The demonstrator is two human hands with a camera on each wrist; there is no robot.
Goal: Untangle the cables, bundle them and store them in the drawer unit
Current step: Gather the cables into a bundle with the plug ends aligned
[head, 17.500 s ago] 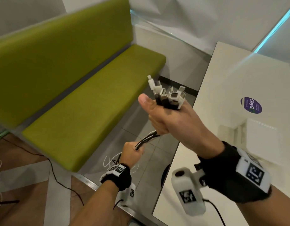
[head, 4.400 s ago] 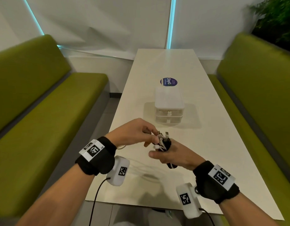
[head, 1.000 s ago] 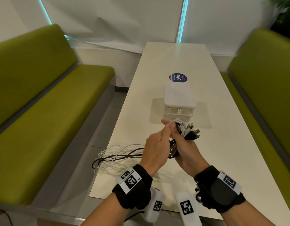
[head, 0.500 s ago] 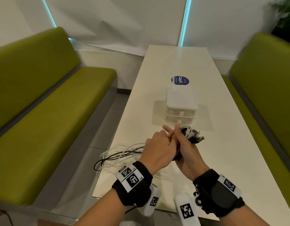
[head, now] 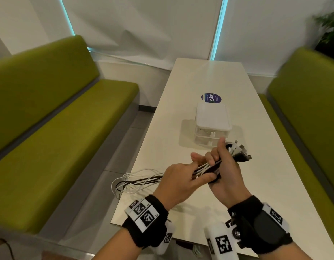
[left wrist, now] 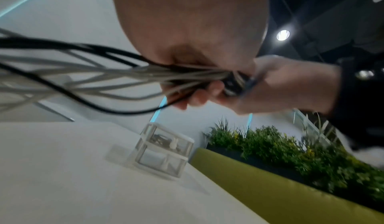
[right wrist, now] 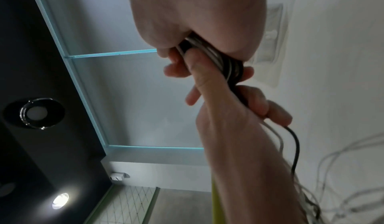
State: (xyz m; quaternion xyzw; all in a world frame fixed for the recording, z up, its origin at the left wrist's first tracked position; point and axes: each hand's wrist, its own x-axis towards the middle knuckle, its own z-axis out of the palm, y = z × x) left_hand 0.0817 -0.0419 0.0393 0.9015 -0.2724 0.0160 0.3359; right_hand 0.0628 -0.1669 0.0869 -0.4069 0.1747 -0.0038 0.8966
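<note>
A: Right hand has its fingers curled round the cables, plug ends poking out just past the fingertips.

B: And the left hand pinches the same strands right beside it, with loose lengths trailing behind its wrist over the table edge.

A: So they look gathered, but I'd say coiling is only partly done.

B: Storing is left too: the drawer unit sits just beyond the fingertips, drawers shut.

A: Any tie? Can't tell. The wrist views are blurred, and the palms hide the coil.
</note>
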